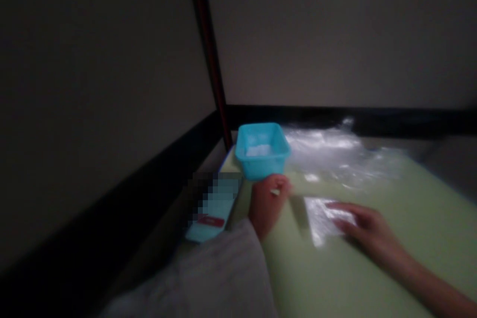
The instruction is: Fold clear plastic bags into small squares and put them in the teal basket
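My left hand (266,203) is just in front of a blue plastic basket (263,165), its fingers curled closed. A small pale spot shows between the fingers; I cannot tell whether it is a held thing or the table behind. To the right, my right hand (361,221) pinches a small clear plastic bag (318,218) by its right side, above the yellow-green table (335,278). The bag is shiny and blurred, so I cannot see whether anything is in it. Something white (259,150) lies inside the basket.
A heap of clear plastic bags (324,151) spreads over the table's far side, right of the basket. A phone-like device with a lit, pixelated screen (216,208) lies at the left edge. Walls with dark baseboards (335,119) meet in a corner behind.
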`<state>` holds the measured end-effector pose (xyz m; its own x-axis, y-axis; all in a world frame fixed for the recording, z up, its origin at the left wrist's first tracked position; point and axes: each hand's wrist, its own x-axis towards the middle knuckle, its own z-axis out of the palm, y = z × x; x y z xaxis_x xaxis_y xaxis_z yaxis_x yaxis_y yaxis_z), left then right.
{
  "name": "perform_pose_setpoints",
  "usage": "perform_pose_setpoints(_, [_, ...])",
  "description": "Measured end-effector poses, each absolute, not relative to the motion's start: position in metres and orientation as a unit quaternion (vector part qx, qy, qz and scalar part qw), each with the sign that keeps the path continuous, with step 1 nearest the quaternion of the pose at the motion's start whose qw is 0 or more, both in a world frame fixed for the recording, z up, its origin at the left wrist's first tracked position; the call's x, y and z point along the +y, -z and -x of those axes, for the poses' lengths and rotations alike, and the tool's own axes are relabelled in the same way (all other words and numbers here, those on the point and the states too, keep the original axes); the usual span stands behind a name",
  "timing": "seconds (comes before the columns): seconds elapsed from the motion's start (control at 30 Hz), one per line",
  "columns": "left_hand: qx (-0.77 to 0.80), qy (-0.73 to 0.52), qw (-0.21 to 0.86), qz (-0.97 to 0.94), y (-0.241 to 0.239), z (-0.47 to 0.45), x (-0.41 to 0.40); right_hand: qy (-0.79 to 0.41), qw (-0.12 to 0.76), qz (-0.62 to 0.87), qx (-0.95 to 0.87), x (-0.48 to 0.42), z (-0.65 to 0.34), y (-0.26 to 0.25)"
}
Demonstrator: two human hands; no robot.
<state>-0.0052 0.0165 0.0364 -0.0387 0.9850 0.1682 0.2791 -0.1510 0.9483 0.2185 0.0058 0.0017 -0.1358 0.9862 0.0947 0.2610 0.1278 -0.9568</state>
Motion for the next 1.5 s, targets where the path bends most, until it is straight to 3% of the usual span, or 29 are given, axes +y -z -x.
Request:
perform_pose_setpoints(0.03, [0.538, -0.49, 0.318, -0.607, -0.042, 0.011, 0.017, -0.422, 0.423, 0.504, -0.623, 0.006, -0.218, -0.002])
perform_pose_setpoints(0.13, [0.529, -0.406, -0.031, -0.745, -0.054, 0.029, 0.022, -0.413, 0.423, 0.499, -0.634, 0.005, -0.218, -0.004])
perform_pose_setpoints(0.2, [0.544, -0.335, -0.147, -0.755, -0.055, 0.037, 0.027, -0.414, 0.424, 0.494, -0.637, 0.005, -0.217, -0.004])
perform_pose_setpoints(0.27, [0.564, -0.283, -0.197, -0.75, -0.053, 0.042, 0.032, -0.416, 0.42, 0.494, -0.637, 0.004, -0.217, -0.005])
perform_pose_setpoints(0.5, [0.566, -0.224, -0.248, -0.754, -0.037, 0.05, 0.041, -0.429, 0.413, 0.501, -0.628, 0.002, -0.216, -0.009])
perform_pose_setpoints(0.87, [0.533, -0.27, -0.256, -0.76, -0.032, 0.057, 0.046, -0.459, 0.416, 0.493, -0.611, 0.003, -0.214, -0.006])
perform_pose_setpoints(1.13, [0.471, -0.311, -0.304, -0.768, -0.038, 0.057, 0.038, -0.547, 0.511, 0.425, -0.509, 0.009, -0.224, -0.014])
perform_pose_setpoints(1.37, [0.349, -0.363, -0.355, -0.788, -0.057, 0.029, 0.004, -0.445, 0.635, 0.383, -0.502, 0.013, -0.249, -0.064])
perform_pose_setpoints(1.5, [0.295, -0.375, -0.319, -0.819, -0.061, 0.01, -0.021, -0.357, 0.639, 0.378, -0.567, 0.006, -0.26, -0.092])
